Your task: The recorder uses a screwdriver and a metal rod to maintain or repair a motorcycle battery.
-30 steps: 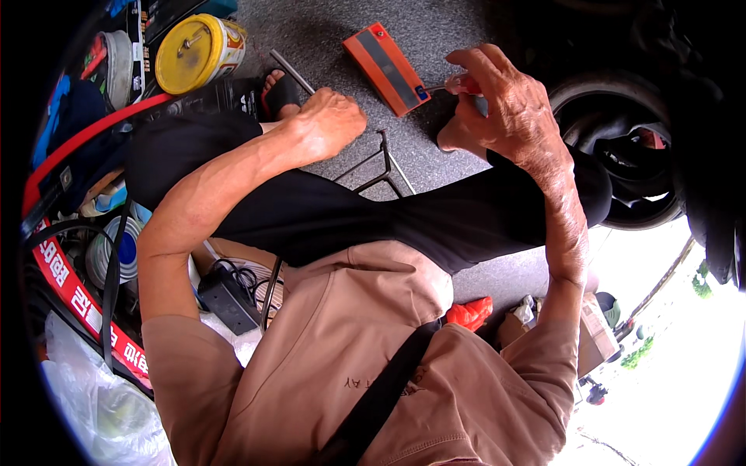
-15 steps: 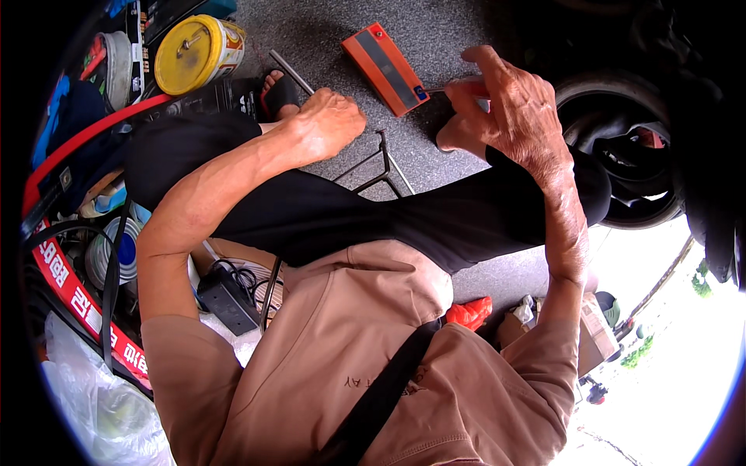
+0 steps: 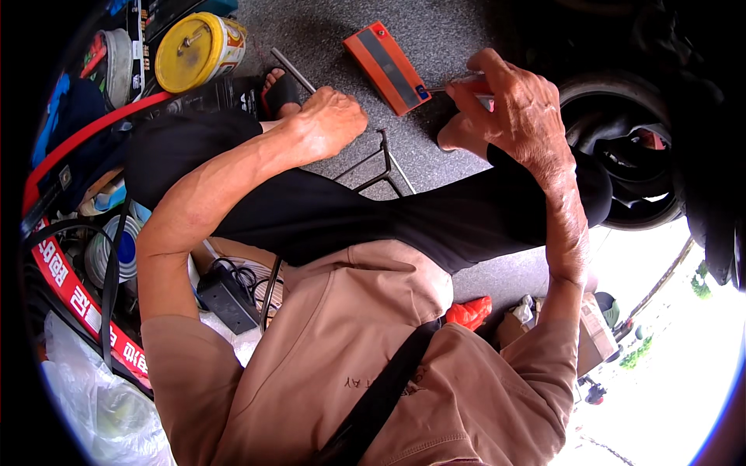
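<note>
An orange-red battery [image 3: 381,66] with a dark grey top strip lies tilted on the speckled floor. One end carries a red terminal, the nearer end a blue one [image 3: 422,92]. From the right, my right hand [image 3: 517,109] grips a screwdriver [image 3: 471,80] with a red handle, mostly covered by the fingers; its thin shaft reaches the blue terminal. My index finger is bent over the handle. To the left of the battery, my left hand [image 3: 330,123] is closed in a fist around a metal rod [image 3: 292,70], which sticks out beyond the knuckles.
Below the hands stands a thin metal frame [image 3: 384,165], between my black-trousered legs. A yellow-lidded bucket [image 3: 186,53] is at the upper left, a red-edged band [image 3: 74,291] curves down the left side. A wheel [image 3: 622,147] stands at the right. A black power adapter [image 3: 227,295] lies lower left.
My right hand has moved slightly, and a little more of the screwdriver's handle shows between the fingers. The left hand is almost still.
</note>
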Demonstrator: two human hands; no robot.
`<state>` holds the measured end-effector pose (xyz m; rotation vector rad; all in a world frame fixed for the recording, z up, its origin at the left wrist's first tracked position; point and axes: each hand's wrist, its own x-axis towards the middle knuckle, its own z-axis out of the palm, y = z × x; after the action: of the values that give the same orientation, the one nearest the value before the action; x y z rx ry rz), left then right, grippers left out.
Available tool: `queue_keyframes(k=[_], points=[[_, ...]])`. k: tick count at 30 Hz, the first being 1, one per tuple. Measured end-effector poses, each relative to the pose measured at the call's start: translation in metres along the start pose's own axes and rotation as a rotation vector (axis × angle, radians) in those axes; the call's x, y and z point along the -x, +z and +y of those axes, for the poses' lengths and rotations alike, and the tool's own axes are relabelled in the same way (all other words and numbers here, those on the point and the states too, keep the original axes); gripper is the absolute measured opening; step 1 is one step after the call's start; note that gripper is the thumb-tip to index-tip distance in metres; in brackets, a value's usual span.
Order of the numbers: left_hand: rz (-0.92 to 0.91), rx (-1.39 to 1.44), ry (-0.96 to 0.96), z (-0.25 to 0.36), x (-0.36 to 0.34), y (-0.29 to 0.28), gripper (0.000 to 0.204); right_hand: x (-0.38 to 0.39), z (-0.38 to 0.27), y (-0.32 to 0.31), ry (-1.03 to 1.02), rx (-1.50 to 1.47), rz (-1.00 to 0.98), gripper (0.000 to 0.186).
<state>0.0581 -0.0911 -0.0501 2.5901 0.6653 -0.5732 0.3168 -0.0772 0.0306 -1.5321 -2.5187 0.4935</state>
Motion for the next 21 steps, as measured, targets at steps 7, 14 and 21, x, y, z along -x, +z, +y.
queue_keyframes(k=[7,14,21], points=[[0.000,-0.017,-0.005,-0.0005,-0.0009,0.0033,0.021,0.0013,0.0043,0.0016,-0.049,-0.093,0.010,0.028],[-0.010,-0.021,-0.011,-0.0009,-0.0016,0.0045,0.022,0.0019,0.0003,-0.0038,-0.011,-0.014,-0.098,0.021],[0.006,-0.027,-0.004,0.0003,-0.0011,0.0027,0.022,0.0030,-0.0003,-0.0019,-0.007,-0.004,-0.073,0.020]])
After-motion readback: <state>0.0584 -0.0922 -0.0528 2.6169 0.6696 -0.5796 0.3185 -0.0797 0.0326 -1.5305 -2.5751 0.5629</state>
